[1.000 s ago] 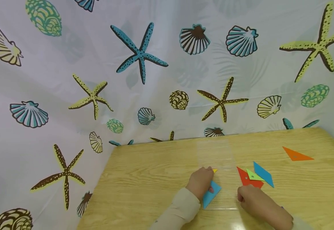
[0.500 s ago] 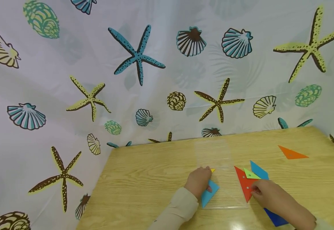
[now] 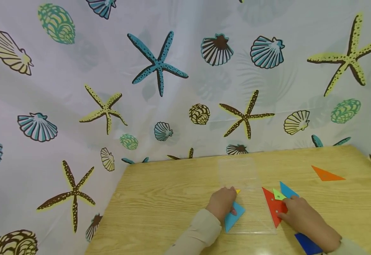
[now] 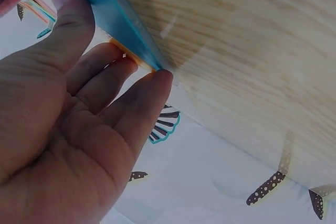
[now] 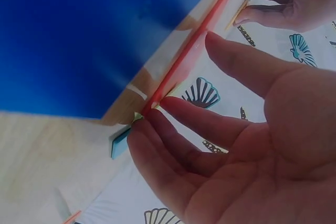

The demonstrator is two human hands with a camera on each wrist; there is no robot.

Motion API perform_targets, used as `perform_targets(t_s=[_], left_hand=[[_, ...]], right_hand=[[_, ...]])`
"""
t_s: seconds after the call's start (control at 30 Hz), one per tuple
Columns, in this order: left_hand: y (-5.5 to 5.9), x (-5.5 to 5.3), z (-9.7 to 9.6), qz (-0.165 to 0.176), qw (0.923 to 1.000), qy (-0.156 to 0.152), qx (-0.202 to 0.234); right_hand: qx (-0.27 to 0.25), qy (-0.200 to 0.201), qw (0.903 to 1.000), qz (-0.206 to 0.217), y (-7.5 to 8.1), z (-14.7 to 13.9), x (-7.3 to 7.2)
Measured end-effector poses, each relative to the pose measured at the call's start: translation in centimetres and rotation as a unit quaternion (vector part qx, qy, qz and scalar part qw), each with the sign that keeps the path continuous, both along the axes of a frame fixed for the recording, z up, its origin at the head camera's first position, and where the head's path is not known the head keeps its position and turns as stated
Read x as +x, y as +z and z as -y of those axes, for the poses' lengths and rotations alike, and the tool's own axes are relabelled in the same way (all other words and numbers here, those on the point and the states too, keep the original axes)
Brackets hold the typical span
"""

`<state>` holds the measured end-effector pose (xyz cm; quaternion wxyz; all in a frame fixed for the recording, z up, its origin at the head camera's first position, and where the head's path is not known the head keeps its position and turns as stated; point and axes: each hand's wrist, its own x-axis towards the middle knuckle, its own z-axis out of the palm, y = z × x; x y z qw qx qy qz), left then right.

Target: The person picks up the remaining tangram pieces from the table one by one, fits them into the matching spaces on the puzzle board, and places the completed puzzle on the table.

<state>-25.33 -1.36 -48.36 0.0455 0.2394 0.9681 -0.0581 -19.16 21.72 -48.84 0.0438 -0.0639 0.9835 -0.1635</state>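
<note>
While touching light-blue triangle at clear sheet's near-left corner with unclenched left hand, touches red triangle along right edge with spread right hand.

Part count: seven
You have one orange piece, one red piece, one green piece, one yellow piece, one light-blue piece, one mid-blue piece and one dark-blue piece.

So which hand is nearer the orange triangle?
Right. The right hand, touching the red piece, is left and in front of the orange triangle; the left hand is farther left, touching a light blue triangle.
</note>
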Motion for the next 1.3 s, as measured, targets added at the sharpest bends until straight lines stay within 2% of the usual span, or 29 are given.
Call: perform_targets(t_s=[0.13,0.27,0.5,0.9,1.07,1.3], left_hand=[[-0.1,-0.1,0.0,0.004,1.0000,0.006,0.002],[-0.3,-0.2,0.2,-0.001,1.0000,-0.005,0.004],[-0.6,0.0,0.1,-0.011,0.9998,-0.016,0.006],[0.1,0.3,0.1,-0.003,0.9999,-0.007,0.012],[0.1,0.3,0.0,-0.009,0.9999,-0.010,0.007],[0.1,0.4,-0.1,-0.012,0.9999,-0.011,0.004]], right_hand=[[-0.017,-0.002,0.9999,-0.001,-0.3,0.0,-0.6],[-0.035,0.013,0.9993,0.000,-0.4,-0.4,-1.5],[-0.078,0.017,0.9953,0.054,0.0,-0.2,-2.6],[-0.065,0.010,0.9912,0.115,0.9,-0.5,-3.9],[-0.075,0.019,0.9893,0.123,0.5,-1.0,-4.0],[-0.094,0.013,0.9879,0.122,0.2,-1.8,-3.2]])
